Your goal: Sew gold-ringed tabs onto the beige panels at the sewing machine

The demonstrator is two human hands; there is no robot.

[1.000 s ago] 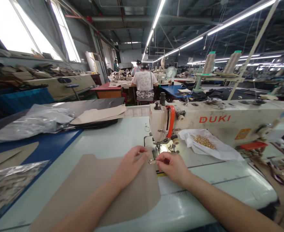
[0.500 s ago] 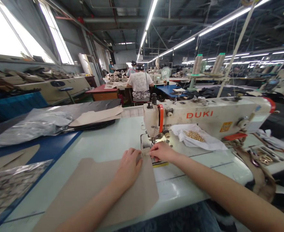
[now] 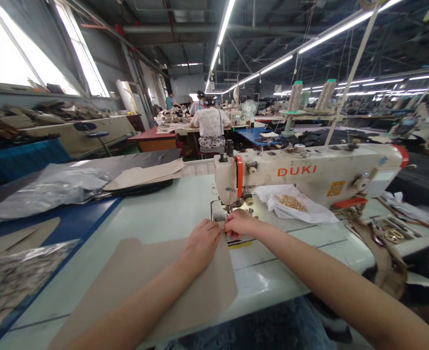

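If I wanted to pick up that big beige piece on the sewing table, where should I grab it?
Probably pinch the beige piece by its near right corner, coming in low from the right: it lies thin and flat, and that corner is uncovered, while the left hand covers part of its far edge.

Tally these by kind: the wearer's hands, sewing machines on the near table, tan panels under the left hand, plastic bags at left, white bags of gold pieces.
Hands: 2, left hand and right hand
Sewing machine: 1
Tan panel under the left hand: 1
Plastic bags: 2, upper bag and lower bag
White bag of gold pieces: 1
Total: 7
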